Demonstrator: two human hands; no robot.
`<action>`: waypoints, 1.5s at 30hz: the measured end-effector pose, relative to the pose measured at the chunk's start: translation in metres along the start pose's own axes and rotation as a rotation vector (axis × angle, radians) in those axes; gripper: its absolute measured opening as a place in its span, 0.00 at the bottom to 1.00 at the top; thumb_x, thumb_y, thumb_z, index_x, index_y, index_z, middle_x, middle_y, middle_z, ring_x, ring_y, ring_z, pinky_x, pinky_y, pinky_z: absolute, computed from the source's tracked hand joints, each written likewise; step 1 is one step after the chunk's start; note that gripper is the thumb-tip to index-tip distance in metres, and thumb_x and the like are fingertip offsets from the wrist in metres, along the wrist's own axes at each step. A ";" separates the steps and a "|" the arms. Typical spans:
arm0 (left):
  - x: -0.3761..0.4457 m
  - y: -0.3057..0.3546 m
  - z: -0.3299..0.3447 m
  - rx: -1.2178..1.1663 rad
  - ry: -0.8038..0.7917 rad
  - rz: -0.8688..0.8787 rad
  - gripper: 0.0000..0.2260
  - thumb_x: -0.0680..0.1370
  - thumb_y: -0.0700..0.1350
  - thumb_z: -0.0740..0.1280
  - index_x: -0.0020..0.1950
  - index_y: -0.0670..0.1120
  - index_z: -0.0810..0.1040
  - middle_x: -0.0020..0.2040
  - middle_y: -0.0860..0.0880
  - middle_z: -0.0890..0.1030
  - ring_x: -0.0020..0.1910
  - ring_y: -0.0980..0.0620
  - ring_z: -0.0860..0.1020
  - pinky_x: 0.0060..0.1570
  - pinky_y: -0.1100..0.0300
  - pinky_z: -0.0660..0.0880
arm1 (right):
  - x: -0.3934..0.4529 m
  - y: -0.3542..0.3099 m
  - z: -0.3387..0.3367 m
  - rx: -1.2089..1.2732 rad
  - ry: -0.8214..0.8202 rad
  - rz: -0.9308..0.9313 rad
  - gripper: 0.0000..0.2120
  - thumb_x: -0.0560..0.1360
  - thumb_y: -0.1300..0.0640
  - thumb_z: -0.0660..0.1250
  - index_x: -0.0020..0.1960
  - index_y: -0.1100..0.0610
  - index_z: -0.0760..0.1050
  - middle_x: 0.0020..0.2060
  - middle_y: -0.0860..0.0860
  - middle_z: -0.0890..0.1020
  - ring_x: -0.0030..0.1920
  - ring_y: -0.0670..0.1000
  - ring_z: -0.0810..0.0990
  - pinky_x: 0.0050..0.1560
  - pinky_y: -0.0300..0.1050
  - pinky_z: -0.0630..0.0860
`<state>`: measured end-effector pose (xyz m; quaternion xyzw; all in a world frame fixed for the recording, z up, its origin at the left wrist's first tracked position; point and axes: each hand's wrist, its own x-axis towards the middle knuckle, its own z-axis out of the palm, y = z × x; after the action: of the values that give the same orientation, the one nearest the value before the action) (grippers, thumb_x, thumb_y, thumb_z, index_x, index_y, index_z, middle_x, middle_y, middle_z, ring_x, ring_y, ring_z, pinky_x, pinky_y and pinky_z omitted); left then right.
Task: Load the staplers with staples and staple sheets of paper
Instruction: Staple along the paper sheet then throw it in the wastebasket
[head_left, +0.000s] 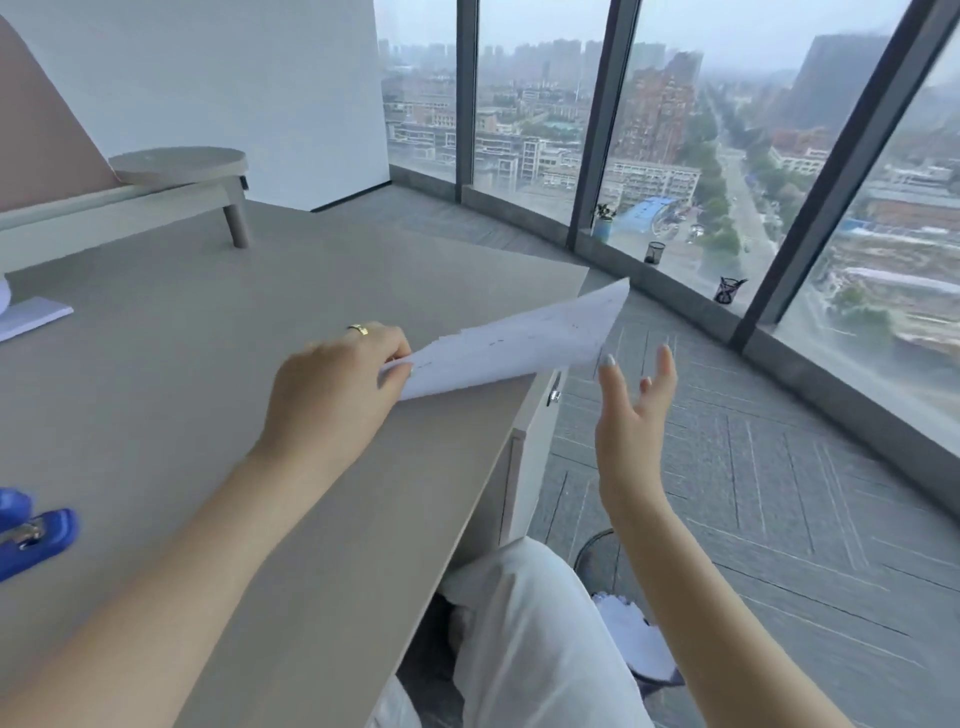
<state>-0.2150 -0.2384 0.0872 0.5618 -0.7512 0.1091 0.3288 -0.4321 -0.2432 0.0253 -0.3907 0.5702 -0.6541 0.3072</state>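
L hand (332, 384) fingers (397, 358) pinched on the near corner of the paper sheets (519, 345), which jut out past the tabletop (208, 322) edge; R hand (631, 415) fingers spread apart, empty, below the sheets' far end; blue stapler (36, 538) well left of the fingers.

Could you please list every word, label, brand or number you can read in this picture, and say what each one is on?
None can be read.
Sheets held in the left hand: faint dark marks, too blurred to read.
Blue stapler: no label visible.
White pad at the desk's left edge: no print visible.
Buildings outside the window: any signs are too small and hazy.
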 end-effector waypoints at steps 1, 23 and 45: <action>0.006 0.014 0.009 0.055 0.007 0.088 0.05 0.70 0.38 0.68 0.35 0.44 0.74 0.31 0.46 0.76 0.28 0.41 0.74 0.27 0.60 0.62 | 0.000 -0.001 -0.005 0.080 -0.032 0.120 0.32 0.76 0.43 0.60 0.74 0.45 0.49 0.74 0.43 0.56 0.73 0.46 0.56 0.71 0.53 0.58; 0.025 0.134 0.206 -0.602 -0.446 -0.269 0.29 0.74 0.46 0.66 0.70 0.42 0.58 0.71 0.42 0.61 0.69 0.44 0.59 0.64 0.53 0.58 | 0.044 0.142 -0.147 0.733 0.186 0.803 0.17 0.78 0.60 0.58 0.65 0.61 0.70 0.57 0.57 0.81 0.52 0.57 0.81 0.50 0.55 0.79; -0.063 0.157 0.366 -0.996 -1.045 -1.444 0.09 0.76 0.35 0.60 0.36 0.43 0.71 0.19 0.50 0.76 0.12 0.60 0.69 0.15 0.74 0.63 | 0.035 0.272 -0.200 0.317 0.518 1.294 0.15 0.78 0.64 0.58 0.64 0.66 0.65 0.45 0.59 0.77 0.36 0.55 0.78 0.19 0.41 0.75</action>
<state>-0.4849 -0.3309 -0.1976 0.6574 -0.2428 -0.6988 0.1433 -0.6340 -0.2152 -0.2467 0.2431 0.6405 -0.4874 0.5413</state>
